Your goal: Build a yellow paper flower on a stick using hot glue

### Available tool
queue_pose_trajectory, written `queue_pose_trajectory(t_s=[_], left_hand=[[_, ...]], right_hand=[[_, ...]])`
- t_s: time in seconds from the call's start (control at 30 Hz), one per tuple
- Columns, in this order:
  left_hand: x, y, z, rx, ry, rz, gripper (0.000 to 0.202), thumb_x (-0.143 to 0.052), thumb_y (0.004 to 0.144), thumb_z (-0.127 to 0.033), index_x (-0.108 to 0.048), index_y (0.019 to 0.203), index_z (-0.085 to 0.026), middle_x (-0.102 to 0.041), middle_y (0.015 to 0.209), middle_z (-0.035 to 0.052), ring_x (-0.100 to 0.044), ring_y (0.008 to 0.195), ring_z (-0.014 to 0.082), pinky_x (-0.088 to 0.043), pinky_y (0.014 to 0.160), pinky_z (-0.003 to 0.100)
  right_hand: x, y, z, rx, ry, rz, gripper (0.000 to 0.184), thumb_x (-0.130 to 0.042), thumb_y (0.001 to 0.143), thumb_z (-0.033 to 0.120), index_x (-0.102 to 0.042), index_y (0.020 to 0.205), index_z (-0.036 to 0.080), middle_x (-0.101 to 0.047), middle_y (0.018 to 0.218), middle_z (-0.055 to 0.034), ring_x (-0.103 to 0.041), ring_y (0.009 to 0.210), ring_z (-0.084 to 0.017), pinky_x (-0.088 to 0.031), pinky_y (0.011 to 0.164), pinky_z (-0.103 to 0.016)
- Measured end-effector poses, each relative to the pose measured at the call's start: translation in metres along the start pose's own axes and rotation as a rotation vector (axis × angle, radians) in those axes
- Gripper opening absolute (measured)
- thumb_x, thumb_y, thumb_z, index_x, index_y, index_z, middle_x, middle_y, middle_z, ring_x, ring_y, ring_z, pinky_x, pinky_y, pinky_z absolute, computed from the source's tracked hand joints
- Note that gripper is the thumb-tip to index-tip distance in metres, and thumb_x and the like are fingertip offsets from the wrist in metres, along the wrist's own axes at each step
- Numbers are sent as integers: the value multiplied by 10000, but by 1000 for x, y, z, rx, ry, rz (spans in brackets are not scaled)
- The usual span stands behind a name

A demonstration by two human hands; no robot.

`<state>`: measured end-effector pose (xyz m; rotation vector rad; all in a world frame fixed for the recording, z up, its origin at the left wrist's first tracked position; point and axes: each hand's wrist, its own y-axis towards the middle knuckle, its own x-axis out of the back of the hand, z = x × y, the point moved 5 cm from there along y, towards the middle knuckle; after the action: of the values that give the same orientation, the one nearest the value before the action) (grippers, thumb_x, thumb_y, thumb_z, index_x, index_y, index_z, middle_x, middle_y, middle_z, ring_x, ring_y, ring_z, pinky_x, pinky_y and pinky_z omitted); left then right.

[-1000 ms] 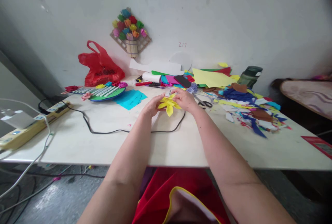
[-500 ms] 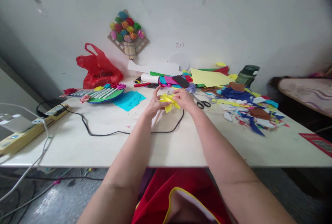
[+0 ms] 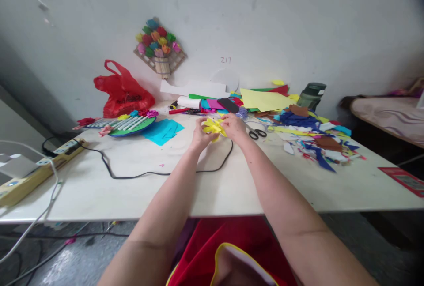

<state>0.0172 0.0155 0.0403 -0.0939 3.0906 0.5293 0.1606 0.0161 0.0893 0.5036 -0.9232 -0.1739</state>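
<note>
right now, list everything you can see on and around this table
paper flower: one, yellow, between both hands
scissors: one pair, black handles, right of the hands
cable: one, black, looping across the table
plastic bag: one, red, back left
paper sheets: few, cyan, left of the hands
paper scraps: heap, mixed colours, right side
flower craft: one, multicoloured, on the wall
power strip: one, yellowish, left edge
bottle: one, dark green, back right
table: one, white, against the wall
left hand: one, bare, gripping the flower
right hand: one, bare, gripping the flower
</note>
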Motion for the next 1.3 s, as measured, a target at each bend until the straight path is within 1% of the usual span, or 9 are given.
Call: queue_pose_trajectory(t_s=[0.1, 0.2, 0.27, 0.4, 0.6, 0.83, 1.0, 1.17, 1.3], left_hand=[[1, 2, 2, 7, 2, -19, 602, -787, 495, -178, -463, 1000, -216, -614, 756, -20, -628, 691, 153, -504, 635, 268], [1, 0, 1, 98, -133, 48, 551, -783, 507, -203, -458, 952, -207, -624, 671, -36, -629, 593, 141, -499, 592, 260], [2, -2, 0, 176, -217, 100, 570, -800, 482, -195, -452, 933, -202, -635, 660, -40, -629, 565, 131, -503, 600, 259], [5, -6, -3, 300, -298, 218, 587, -830, 445, -164, -483, 918, -197, -669, 728, -21, -649, 617, 124, -527, 674, 281], [8, -8, -4, 349, -338, 308, 537, -815, 455, -145, -521, 904, -177, -675, 748, 5, -662, 712, 147, -525, 727, 302], [9, -4, -1, 321, -238, 277, 525, -831, 469, -192, -514, 888, -181, -664, 735, -8, -680, 674, 164, -471, 623, 239], [9, -3, 1, 293, -212, 235, 543, -845, 457, -194, -506, 880, -178, -654, 703, -20, -680, 662, 166, -473, 634, 249], [8, -4, 0, 308, -228, 275, 517, -849, 472, -207, -511, 862, -170, -657, 724, -13, -672, 670, 147, -471, 637, 239], [8, -5, -1, 339, -231, 266, 549, -862, 447, -199, -508, 865, -175, -663, 743, -6, -680, 679, 159, -481, 654, 254]], right_hand=[[1, -1, 1, -11, 10, -3, 184, -548, 809, 173, -719, 739, 183, -659, 1148, -70, -614, 953, -188, -472, 864, -313], [1, 0, 2, 4, 28, -3, 195, -545, 805, 174, -716, 712, 183, -665, 1131, -72, -615, 947, -187, -474, 865, -314], [0, 1, 2, 21, 45, 15, 199, -549, 799, 182, -709, 681, 181, -673, 1117, -71, -617, 937, -187, -475, 866, -318], [-2, 3, -1, 23, 91, 67, 203, -558, 782, 182, -693, 630, 175, -682, 1099, -68, -625, 924, -179, -475, 858, -306], [-4, 7, -6, 29, 192, 86, 187, -589, 734, 182, -676, 569, 166, -698, 1014, -63, -631, 865, -171, -481, 810, -300], [-4, 6, -6, 50, 303, 76, 207, -592, 689, 173, -637, 487, 175, -693, 878, -34, -623, 822, -172, -481, 801, -310], [-4, 4, -4, 24, 298, 114, 233, -574, 689, 198, -619, 462, 169, -684, 902, -47, -622, 807, -179, -475, 792, -322], [-3, 2, -4, -8, 360, 130, 220, -576, 679, 204, -618, 467, 161, -682, 963, -65, -632, 857, -192, -478, 810, -322], [-2, 0, -3, -52, 398, 145, 212, -571, 671, 195, -623, 469, 160, -684, 897, -59, -641, 837, -200, -489, 787, -317]])
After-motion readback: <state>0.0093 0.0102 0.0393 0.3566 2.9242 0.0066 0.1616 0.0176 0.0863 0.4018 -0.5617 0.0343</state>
